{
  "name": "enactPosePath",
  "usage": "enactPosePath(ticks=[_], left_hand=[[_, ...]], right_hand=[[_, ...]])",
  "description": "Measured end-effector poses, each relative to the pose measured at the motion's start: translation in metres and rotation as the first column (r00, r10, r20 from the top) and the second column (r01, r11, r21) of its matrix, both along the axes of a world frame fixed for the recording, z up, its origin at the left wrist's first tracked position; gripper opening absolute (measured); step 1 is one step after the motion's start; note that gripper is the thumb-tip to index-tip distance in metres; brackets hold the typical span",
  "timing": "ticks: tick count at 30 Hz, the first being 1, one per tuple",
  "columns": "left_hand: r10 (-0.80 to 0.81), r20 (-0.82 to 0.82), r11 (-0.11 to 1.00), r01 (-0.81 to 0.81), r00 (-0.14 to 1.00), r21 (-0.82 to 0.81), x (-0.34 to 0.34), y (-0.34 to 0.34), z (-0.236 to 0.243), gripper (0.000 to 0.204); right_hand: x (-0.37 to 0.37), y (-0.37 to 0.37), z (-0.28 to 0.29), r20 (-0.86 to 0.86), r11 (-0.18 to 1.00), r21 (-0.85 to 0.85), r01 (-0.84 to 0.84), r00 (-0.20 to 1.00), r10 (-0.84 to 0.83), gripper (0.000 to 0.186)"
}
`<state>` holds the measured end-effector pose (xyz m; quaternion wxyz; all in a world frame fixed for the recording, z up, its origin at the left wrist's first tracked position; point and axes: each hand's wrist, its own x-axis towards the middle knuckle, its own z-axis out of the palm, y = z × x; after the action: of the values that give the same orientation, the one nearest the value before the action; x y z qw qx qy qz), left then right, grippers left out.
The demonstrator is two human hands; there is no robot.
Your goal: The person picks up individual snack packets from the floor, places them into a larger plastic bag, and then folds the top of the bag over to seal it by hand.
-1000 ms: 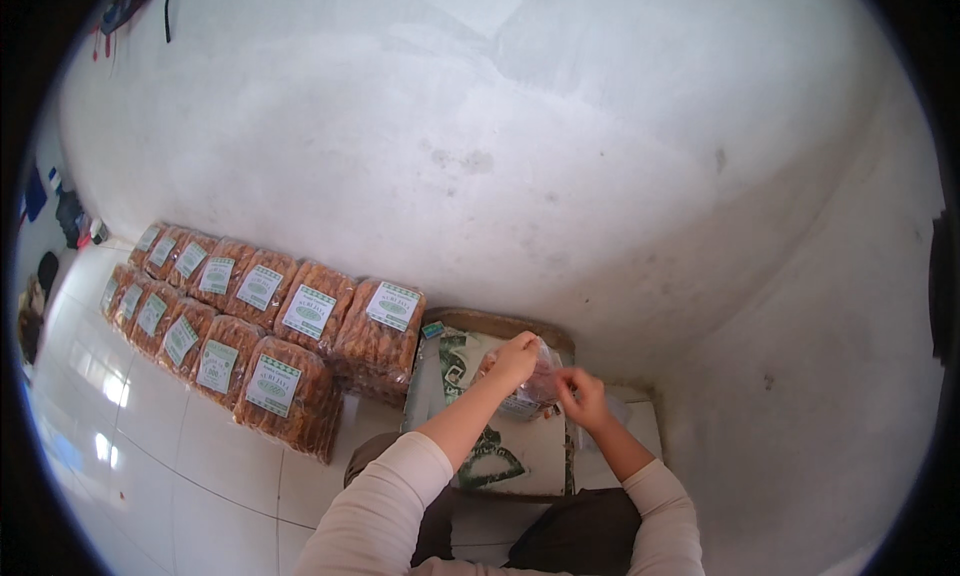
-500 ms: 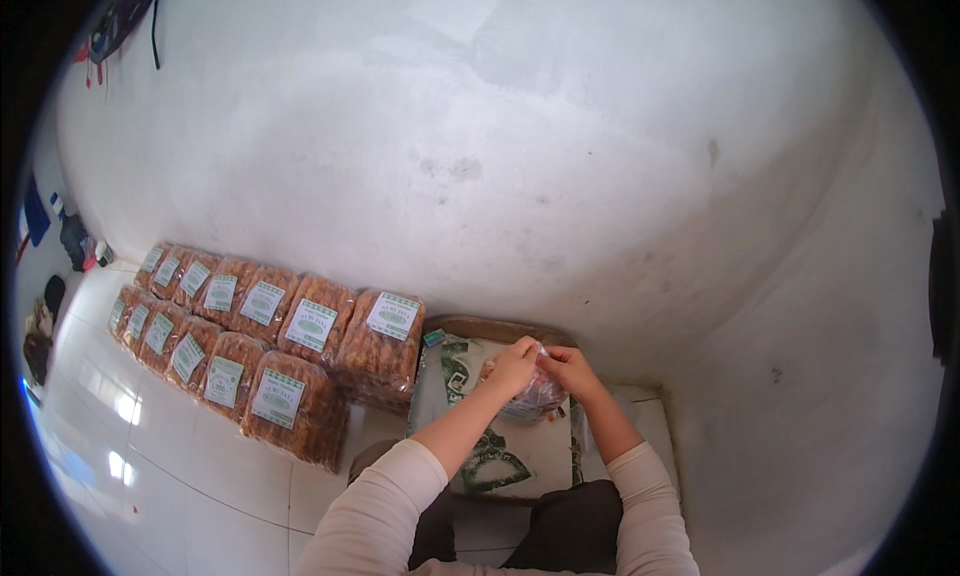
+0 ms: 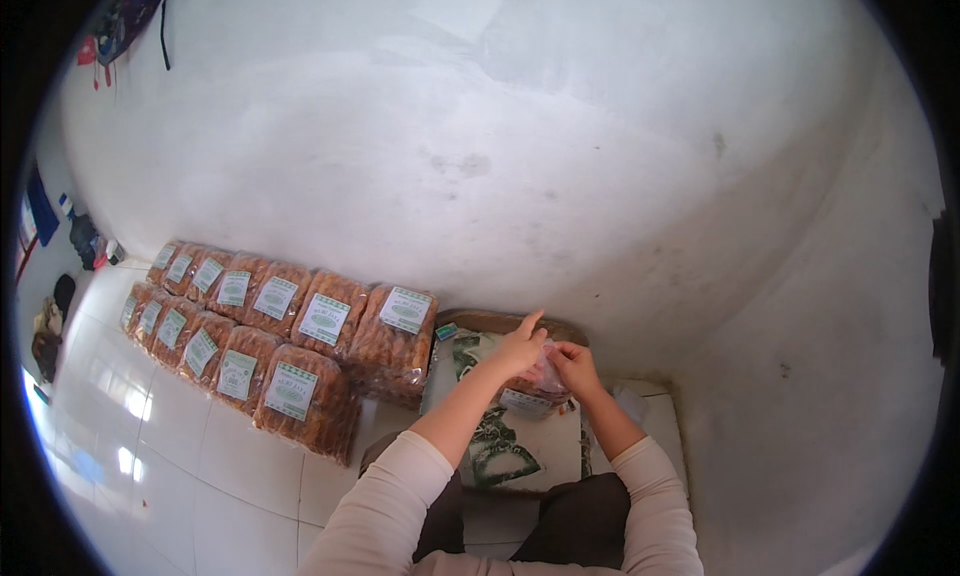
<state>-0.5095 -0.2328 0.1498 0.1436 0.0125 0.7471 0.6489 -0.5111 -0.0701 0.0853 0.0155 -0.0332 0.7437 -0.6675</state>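
A clear plastic bag (image 3: 528,400) of brownish food with a pale label sits upright before me on a flat white and green surface (image 3: 545,456). My right hand (image 3: 577,368) pinches the gathered plastic at its top. On the other side of that neck is my left hand (image 3: 518,350), its index finger stretched up and away. The lower fingers of my left hand appear curled against the plastic, partly hidden. A small green and blue packet (image 3: 447,331) lies at the surface's far left corner.
Two rows of packed brown snack bags (image 3: 308,401) with white and green labels stand on the tiled floor (image 3: 235,456) to my left. A pale wall (image 3: 600,176) rises close ahead and to the right. Dark cloth items (image 3: 130,21) hang at the upper left.
My left index finger has lifted and straightened, away from the bag's neck. My right hand still pinches the plastic. The whole view has shifted slightly.
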Motion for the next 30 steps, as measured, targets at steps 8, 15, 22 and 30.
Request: enactPosePath(ticks=[8, 15, 22, 30], left_hand=[[-0.214, -0.433, 0.763, -0.128, 0.876, -0.634, 0.050, -0.045, -0.013, 0.014], [-0.289, -0.754, 0.695, -0.412, 0.591, -0.589, 0.069, -0.009, -0.024, 0.015], [-0.293, -0.817, 0.710, -0.459, 0.497, -0.534, 0.056, -0.002, -0.044, 0.011], [-0.226, -0.844, 0.825, -0.365, 0.486, -0.431, 0.057, 0.006, -0.050, 0.011]], right_hand=[[-0.004, -0.001, 0.001, 0.032, 0.994, -0.103, 0.045, 0.999, -0.042, 0.011], [-0.006, -0.001, 0.002, 0.087, 0.977, -0.211, -0.009, 0.996, 0.028, 0.009], [-0.005, 0.003, 0.001, 0.048, 0.982, -0.188, 0.025, 0.999, -0.016, 0.010], [-0.004, -0.004, -0.010, -0.031, 0.987, -0.149, 0.060, 0.997, -0.066, 0.011]])
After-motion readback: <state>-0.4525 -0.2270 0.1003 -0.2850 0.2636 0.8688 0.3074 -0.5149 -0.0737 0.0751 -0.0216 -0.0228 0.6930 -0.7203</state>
